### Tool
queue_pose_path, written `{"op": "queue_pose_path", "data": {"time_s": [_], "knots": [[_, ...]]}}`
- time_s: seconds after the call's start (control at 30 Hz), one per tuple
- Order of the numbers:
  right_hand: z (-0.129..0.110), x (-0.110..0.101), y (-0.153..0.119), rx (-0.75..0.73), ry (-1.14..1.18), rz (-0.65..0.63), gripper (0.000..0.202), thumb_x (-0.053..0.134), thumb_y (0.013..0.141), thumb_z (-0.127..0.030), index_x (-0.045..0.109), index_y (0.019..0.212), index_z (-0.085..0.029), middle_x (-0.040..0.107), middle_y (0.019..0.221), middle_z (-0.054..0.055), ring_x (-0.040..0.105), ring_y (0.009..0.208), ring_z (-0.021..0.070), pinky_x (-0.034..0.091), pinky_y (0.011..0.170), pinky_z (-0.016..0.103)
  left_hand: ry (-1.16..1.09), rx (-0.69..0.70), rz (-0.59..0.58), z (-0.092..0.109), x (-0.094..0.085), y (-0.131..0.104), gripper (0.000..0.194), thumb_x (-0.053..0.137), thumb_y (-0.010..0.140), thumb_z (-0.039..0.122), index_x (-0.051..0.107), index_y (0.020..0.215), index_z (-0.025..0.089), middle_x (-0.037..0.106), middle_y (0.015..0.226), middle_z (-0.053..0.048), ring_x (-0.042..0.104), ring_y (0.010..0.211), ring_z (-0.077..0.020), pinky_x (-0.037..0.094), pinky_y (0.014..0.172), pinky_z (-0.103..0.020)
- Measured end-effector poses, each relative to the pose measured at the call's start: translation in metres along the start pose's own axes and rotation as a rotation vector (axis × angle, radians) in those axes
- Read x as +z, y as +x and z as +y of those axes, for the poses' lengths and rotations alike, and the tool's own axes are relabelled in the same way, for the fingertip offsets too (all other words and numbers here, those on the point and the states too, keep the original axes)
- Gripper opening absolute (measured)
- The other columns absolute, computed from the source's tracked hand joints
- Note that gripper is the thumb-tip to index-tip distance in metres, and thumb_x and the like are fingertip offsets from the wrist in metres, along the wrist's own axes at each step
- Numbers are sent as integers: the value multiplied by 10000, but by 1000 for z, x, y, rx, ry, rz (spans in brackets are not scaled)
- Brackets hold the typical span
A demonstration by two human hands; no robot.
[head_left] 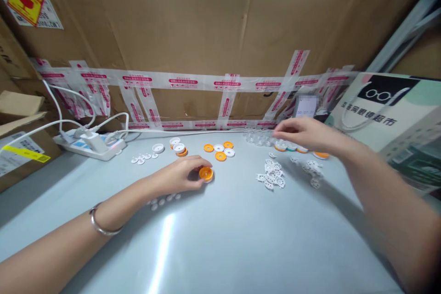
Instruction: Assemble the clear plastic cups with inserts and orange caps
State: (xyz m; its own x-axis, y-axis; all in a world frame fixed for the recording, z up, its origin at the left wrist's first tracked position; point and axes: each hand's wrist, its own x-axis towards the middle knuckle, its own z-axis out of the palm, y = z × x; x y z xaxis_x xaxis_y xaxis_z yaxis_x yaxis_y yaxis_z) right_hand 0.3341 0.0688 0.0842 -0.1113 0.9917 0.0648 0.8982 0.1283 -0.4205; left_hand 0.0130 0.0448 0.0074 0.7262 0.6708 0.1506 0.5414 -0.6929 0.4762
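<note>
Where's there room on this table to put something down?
The near table is bare between the forearms. A smaller gap lies between the orange piece in the left hand and the white wheels. Crowded: the back, around the right hand.

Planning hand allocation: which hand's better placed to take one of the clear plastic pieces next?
Right, I'd say: the right hand is right by the clear plastic pieces, though whether it already pinches one isn't clear. The left hand is farther off, its grip occupied by an orange round part.
</note>
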Motion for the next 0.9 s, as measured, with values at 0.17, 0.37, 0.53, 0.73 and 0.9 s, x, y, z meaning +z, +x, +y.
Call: {"op": "queue_pose_path", "data": {"time_s": [0.17,0.37,0.53,0.73,0.9], "knots": [[62,-5,4,228,-150,-150,215,684,668,-228,593,492,-145,600,503,67,497,424,93,315,456,287,-38,11,-31,1,0,-3,424,542,766,197,502,1186,238,594,1104,-58,575,924,-179,459,817,-306],[81,25,14,247,-96,-190,149,684,607,-103,573,534,-168,568,428,11,503,362,105,310,403,255,1,-6,-66,8,-1,-4,412,524,787,204,493,1196,236,591,1085,-54,568,941,-180,454,841,-314],[75,18,13,167,-8,-197,184,686,547,-45,594,557,-204,552,401,-10,496,349,124,344,367,250,4,2,-58,8,-2,-5,397,528,801,222,493,1196,234,588,1104,-55,564,956,-179,450,855,-317],[9,11,0,-64,532,-17,219,627,727,-360,625,892,-216,674,753,42,632,668,159,481,553,271,-7,46,43,10,-3,-5,395,542,832,358,488,1202,232,557,1156,-76,555,983,-187,456,856,-325],[-66,35,-25,-152,1110,-106,287,756,620,-315,605,840,-208,666,707,-7,616,638,116,488,667,273,-87,136,421,28,-10,-4,437,613,800,294,482,1214,245,575,1129,-67,550,956,-174,469,800,-312]]}}
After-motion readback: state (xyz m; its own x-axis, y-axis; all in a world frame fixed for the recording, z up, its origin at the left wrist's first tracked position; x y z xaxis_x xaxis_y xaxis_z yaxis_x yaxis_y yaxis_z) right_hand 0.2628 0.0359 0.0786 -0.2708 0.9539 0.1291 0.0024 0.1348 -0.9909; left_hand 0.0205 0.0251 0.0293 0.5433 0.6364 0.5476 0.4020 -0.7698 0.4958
